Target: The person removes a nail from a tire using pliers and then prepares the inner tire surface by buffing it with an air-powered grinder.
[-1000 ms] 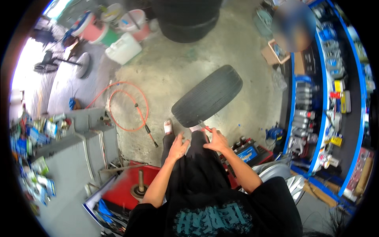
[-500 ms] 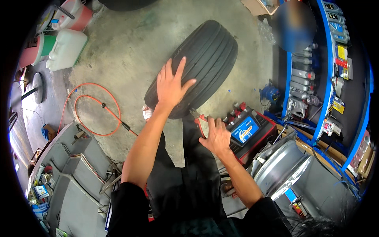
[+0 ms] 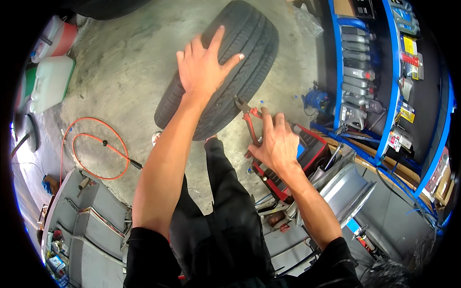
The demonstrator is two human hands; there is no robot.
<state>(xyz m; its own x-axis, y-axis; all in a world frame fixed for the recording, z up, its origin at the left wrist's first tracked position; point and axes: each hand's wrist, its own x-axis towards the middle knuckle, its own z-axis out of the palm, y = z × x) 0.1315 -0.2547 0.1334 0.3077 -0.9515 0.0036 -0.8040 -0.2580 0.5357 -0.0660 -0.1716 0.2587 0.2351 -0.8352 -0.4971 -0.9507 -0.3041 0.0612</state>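
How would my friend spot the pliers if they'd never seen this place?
Find the big black tyre under the person's left hand. At its lower right, the right hand holds the pliers, their metal head pointing toward the tread. Unlike the chunky red-and-black box behind that hand, they are slim, with red handles.

Mostly ones on my feed

From my end I count one left hand point(image 3: 201, 69) and one right hand point(image 3: 278, 144), two in all. I get one tyre point(image 3: 254, 53), one pair of pliers point(image 3: 249, 122), one red-and-black case point(image 3: 314, 150) and at least one silver wheel rim point(image 3: 342, 192). Farther out I make it one orange hose point(image 3: 122, 139), one pale jerrycan point(image 3: 53, 84), one blue motor-like unit point(image 3: 317, 99), one clear plastic bag point(image 3: 308, 21) and one large dark rounded thing point(image 3: 105, 7) I can't identify. Grey bottles point(image 3: 356, 73) come to more than six; they overlap too much for me to fix the number.
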